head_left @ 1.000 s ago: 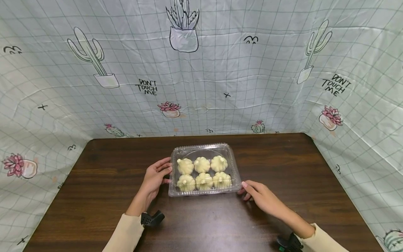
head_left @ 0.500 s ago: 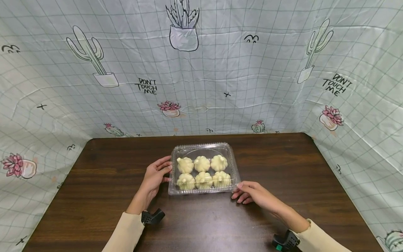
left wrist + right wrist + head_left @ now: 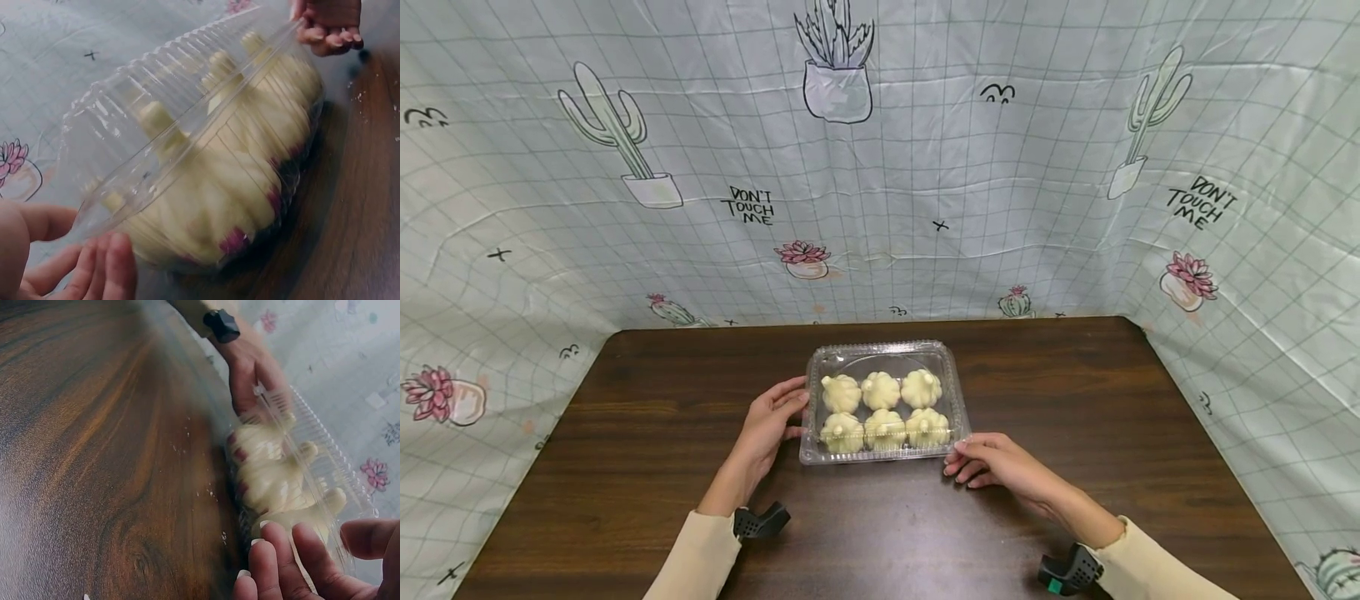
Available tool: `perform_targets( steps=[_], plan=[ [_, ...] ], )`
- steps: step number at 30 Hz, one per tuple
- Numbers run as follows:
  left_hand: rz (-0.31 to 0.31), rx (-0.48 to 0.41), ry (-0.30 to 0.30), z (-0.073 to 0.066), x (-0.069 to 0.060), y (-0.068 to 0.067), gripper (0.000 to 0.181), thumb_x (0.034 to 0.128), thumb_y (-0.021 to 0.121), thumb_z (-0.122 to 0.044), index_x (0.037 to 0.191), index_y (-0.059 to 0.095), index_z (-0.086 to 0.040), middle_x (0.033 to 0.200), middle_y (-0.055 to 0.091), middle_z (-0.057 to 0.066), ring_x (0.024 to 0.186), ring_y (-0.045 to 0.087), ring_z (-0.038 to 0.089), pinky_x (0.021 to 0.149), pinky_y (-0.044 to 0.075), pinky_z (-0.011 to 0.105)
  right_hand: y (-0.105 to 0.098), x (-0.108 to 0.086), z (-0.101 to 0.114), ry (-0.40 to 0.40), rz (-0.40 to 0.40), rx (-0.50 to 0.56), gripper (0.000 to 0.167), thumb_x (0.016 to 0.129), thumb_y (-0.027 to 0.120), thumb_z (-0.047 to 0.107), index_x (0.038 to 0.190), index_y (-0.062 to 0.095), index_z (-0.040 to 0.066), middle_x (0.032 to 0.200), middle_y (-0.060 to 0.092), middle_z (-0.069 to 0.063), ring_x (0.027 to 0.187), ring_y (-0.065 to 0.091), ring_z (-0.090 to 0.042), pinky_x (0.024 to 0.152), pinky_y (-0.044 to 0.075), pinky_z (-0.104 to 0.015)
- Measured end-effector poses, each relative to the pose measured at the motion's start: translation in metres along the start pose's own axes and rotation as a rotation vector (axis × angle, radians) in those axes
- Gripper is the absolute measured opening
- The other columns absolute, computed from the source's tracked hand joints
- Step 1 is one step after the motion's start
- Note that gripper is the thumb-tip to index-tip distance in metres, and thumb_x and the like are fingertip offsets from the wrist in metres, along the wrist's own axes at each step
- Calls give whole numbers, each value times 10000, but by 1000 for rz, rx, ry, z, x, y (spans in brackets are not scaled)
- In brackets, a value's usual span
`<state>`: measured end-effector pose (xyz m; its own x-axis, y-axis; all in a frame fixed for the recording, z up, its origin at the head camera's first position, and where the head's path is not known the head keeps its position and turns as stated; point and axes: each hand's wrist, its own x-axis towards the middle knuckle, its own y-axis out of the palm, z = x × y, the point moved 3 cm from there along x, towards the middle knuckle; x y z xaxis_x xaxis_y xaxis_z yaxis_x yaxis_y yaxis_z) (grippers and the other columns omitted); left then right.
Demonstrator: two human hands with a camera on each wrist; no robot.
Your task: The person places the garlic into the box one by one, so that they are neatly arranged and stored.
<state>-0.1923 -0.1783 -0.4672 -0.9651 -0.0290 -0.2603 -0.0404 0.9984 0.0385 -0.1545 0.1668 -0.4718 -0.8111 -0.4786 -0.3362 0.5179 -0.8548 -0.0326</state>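
A clear plastic clamshell container (image 3: 880, 350) stands on the table with its lid down over several pale garlic bulbs (image 3: 881, 390), set in two rows. In the left wrist view the garlic bulbs (image 3: 206, 200) show purple patches near their bases. My left hand (image 3: 767, 423) holds the container's left edge, thumb and fingers on either side of the rim. At the front right corner, my right hand (image 3: 1000, 462) pinches the rim between thumb and fingers, the other fingers loosely bent below. The right wrist view shows my right hand (image 3: 306, 562) at that corner, partly covering the nearest bulb.
The dark wooden table (image 3: 662, 417) extends to both sides and in front of the container. A printed cloth (image 3: 895, 167) with cactus drawings hangs behind it and along the sides. Small white specks (image 3: 209, 492) lie on the wood near the container's front.
My right hand has slid left and slightly inward at the container's front right corner, its fingers now in front of the rim. The left hand and the container have hardly moved.
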Motion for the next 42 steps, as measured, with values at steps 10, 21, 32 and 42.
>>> perform_targets(
  steps=[10, 21, 32, 42],
  plan=[
    [204, 109, -18, 2, -22, -10, 550, 1099, 575, -165, 1593, 397, -3, 1288, 596, 72, 970, 595, 162, 716, 602, 278, 0, 0, 2, -8, -8, -2, 330, 1123, 498, 202, 1097, 696, -62, 985, 738, -34, 883, 669, -162, 806, 596, -300],
    [382, 130, -28, 14, -42, -17, 648, 1074, 625, -168, 1584, 302, 67, 1221, 581, 74, 919, 665, 171, 691, 611, 288, 0, 1, 2, -23, -21, -9, 317, 1113, 510, 191, 1067, 706, -53, 960, 743, -18, 859, 666, -145, 794, 592, -285],
    [423, 151, -64, 18, -53, -10, 352, 1083, 604, -196, 1311, 495, 49, 1113, 676, 75, 811, 657, 146, 628, 596, 262, 2, 0, 2, -23, -24, -31, 319, 1114, 510, 200, 1073, 703, -51, 964, 744, -20, 868, 660, -157, 797, 588, -296],
    [463, 182, -84, 19, -55, -4, 352, 1116, 552, -245, 1223, 623, 83, 1083, 688, 57, 766, 656, 126, 614, 587, 248, 2, 1, 2, -22, -23, -36, 324, 1115, 508, 201, 1084, 702, -57, 967, 744, -22, 871, 660, -158, 800, 589, -299]
  ],
)
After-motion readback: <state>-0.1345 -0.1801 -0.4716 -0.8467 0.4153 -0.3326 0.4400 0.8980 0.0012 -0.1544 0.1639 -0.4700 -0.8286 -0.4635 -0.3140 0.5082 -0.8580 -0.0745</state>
